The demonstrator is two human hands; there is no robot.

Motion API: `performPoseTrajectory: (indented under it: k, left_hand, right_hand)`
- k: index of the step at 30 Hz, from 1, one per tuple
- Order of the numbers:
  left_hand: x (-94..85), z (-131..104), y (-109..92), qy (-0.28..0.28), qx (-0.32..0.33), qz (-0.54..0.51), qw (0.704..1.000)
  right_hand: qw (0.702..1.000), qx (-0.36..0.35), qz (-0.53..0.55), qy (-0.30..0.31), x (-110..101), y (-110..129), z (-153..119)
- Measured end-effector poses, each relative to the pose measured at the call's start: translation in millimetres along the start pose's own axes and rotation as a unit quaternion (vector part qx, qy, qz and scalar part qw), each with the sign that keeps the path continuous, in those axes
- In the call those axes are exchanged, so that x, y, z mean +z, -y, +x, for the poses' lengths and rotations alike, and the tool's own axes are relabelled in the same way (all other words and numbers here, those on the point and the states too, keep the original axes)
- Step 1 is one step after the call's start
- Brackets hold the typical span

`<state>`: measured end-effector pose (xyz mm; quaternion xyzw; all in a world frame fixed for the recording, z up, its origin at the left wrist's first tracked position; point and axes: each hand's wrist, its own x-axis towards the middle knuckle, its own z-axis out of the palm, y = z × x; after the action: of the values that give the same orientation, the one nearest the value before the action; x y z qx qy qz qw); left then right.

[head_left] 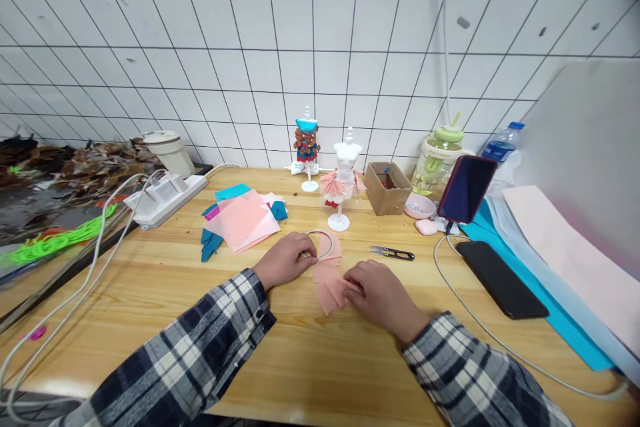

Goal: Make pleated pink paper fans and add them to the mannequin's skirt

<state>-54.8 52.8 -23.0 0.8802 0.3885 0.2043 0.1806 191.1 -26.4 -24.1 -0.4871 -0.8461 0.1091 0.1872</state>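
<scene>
My left hand (pixel 287 259) is closed, its fingertips gripping a thin pale ring (pixel 327 248) that looks like a narrow roll of tape. To the right, my right hand (pixel 381 295) pinches the edge of a piece of peach crepe paper (pixel 331 293), gathered into folds on the table. Another peach strip shows under the ring. Beyond my hands stands a small white dress form (pixel 346 153) with peach pleated pieces around its waist. Black thread snips (pixel 393 253) lie to the right of it. Peach, pink and blue paper sheets (pixel 244 219) are stacked at the left.
A second, dressed form (pixel 307 147) stands by the tiled wall. A cardboard box (pixel 388 190), a pink dish (pixel 420 205), a propped phone (pixel 467 189) and a lying black phone (pixel 501 279) are to the right. A white power strip (pixel 167 200) with trailing cables sits left.
</scene>
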Motion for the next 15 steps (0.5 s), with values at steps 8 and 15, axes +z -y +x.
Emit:
performPoseTrajectory:
  k: [8, 15]
  left_hand:
    - [3.2, -1.4, -0.3, -0.042, -0.137, -0.205, 0.968]
    - [-5.9, 0.5, 3.6, -0.246, -0.214, -0.288, 0.901]
  right_hand:
    - [0.989, -0.039, 0.017, -0.139, 8.3, 4.2, 29.2]
    - [0.997, 0.023, -0.032, -0.069, 25.1, 21.5, 55.2]
